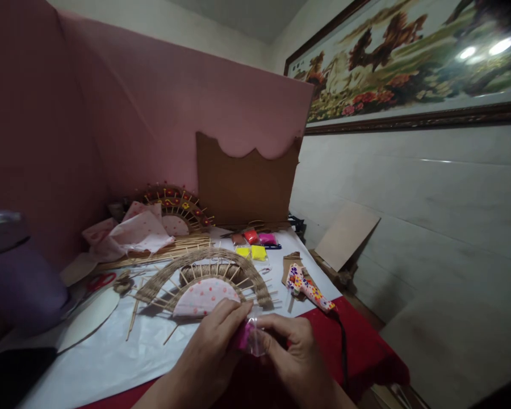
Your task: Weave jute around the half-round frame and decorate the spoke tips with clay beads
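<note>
Both my hands meet low in the middle of the view, over the front of the table. My left hand [216, 346] and my right hand [293, 353] pinch a small clear plastic bag with pink material inside [250, 336]. Just beyond my fingers lies a half-round woven fan piece [204, 278] with a pink dotted fabric centre and wooden sticks poking out. To its right rests a glue gun with a flowered wrap [307, 287].
White paper [111, 352] covers the table over a red cloth [361, 346]. Small red, pink and yellow packets [254, 243] lie farther back. A finished decorated fan [174, 205], pink fabric [130, 232], loose sticks, red-handled scissors [100, 280] and a cardboard panel [244, 182] stand behind.
</note>
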{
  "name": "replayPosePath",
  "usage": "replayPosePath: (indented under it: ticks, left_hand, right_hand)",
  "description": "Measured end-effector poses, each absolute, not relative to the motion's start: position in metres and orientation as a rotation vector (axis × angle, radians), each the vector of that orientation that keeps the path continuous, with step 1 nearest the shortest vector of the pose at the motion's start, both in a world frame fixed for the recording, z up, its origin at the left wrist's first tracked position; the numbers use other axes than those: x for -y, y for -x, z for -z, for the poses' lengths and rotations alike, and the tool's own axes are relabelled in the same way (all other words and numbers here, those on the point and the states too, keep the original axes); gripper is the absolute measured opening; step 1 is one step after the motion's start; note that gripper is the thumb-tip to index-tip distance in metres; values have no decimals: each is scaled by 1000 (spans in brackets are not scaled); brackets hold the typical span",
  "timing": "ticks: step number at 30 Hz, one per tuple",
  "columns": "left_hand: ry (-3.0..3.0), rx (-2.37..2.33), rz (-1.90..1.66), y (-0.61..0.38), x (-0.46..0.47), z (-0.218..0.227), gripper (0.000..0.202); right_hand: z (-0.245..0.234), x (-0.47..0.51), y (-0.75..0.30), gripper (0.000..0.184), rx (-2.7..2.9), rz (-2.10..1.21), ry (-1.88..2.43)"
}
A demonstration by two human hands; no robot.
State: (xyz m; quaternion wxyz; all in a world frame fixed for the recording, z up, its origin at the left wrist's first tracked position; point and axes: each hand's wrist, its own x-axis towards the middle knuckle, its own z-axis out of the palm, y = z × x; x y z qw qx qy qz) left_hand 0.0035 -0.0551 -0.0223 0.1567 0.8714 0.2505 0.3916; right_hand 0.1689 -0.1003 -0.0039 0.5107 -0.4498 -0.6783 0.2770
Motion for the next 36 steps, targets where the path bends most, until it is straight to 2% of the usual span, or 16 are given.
replayPosePath:
  ticks: [9, 14, 17, 22, 28, 36]
  left_hand:
    - [-2416, -693, -1089, -6, 56, 14, 46]
    - [-2379, -695, -1097, -5, 54, 17, 49]
    - [-2386, -687, -1088, -5, 54, 19, 51]
    - [-2386, -689, -1069, -5, 55, 18, 53]
    - [-2392, -685, -1056, -5, 55, 17, 51]
    - [-2453, -669, -1087, -4, 54, 17, 52]
  right_hand:
    - [6, 99, -166, 21, 1458, -727, 1121]
    - [5, 99, -167, 26, 1650, -625, 1131]
    - [3, 100, -171, 23, 1741, -545, 1131]
    - [2, 103, -172, 16, 1706, -556, 1172]
    - [5, 100, -165, 17, 1630, -431, 1168]
    - [-1, 104, -172, 21, 1615, -831, 1205]
